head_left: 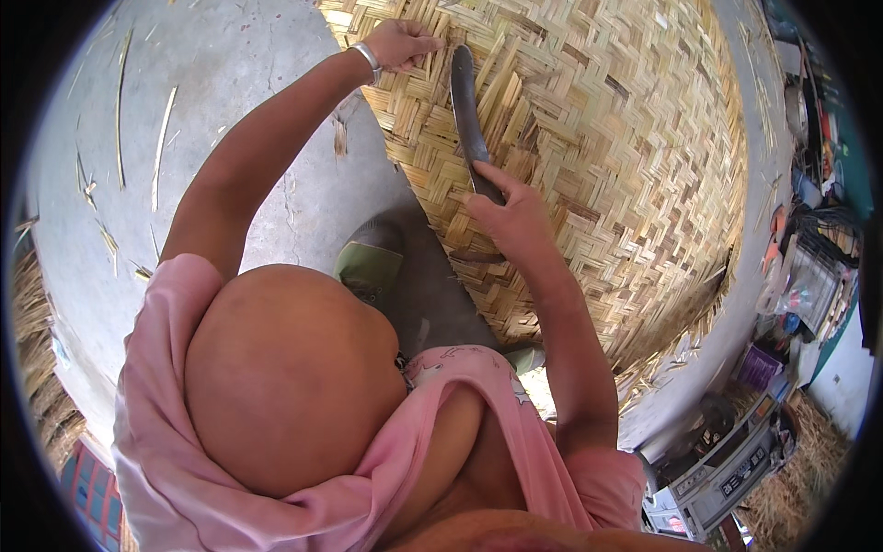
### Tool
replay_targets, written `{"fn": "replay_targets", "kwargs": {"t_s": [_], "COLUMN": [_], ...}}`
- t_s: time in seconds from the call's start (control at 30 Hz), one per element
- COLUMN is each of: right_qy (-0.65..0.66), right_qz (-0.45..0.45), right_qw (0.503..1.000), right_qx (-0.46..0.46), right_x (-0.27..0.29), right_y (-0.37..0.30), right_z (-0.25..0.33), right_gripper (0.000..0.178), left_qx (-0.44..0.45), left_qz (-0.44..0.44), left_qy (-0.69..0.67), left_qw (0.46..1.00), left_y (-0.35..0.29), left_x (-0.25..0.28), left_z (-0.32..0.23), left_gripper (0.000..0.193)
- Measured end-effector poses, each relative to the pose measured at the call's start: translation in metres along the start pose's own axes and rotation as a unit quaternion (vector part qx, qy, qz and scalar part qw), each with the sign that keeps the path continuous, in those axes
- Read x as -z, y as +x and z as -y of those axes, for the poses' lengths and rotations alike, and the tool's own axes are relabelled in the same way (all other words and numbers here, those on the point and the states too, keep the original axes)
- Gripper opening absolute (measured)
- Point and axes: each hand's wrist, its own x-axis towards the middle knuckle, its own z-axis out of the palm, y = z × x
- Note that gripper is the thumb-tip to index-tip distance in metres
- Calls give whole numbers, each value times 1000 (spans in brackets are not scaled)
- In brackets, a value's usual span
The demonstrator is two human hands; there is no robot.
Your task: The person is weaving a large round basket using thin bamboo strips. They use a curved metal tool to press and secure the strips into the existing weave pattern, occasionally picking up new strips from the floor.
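Note:
A large woven mat of pale, split bamboo-like strips lies spread on the floor. Near its far left edge, my left hand is closed, with fingers curled and thumb pressed in; what it pinches is too small to make out. A silver band circles that wrist. My right hand grips a curved knife with a long dark blade, the index finger laid along it. The blade points away from me over the mat, its tip close to my left hand. Several loose strips stick up beside the blade.
My shoe stands by the mat's left edge. Thin strip scraps litter the grey concrete floor. A wire rack and assorted clutter line the right side. A vehicle is at lower right, beside dry straw.

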Motion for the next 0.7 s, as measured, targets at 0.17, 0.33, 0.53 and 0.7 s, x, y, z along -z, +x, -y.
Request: {"fn": "replay_targets", "kwargs": {"t_s": [0.17, 0.33, 0.53, 0.7], "right_qy": [22, 107, 29, -90], "right_qz": [15, 105, 90, 39], "right_qw": [999, 987, 995, 994], "right_qx": [30, -58, -46, 38], "right_x": [6, 44, 47, 19], "right_y": [30, 48, 61, 80], "right_z": [16, 32, 44, 14], "right_gripper": [57, 52, 51, 57], "left_qx": [-60, 24, 104, 88], "left_qz": [25, -7, 17, 53], "left_qy": [-93, -63, -92, -95], "left_qw": [994, 998, 990, 990], "left_y": [-2, 0, 1, -1], "left_x": [3, -2, 2, 4], "left_z": [12, -1, -17, -11], "left_gripper": [26, 26, 45, 32]}}
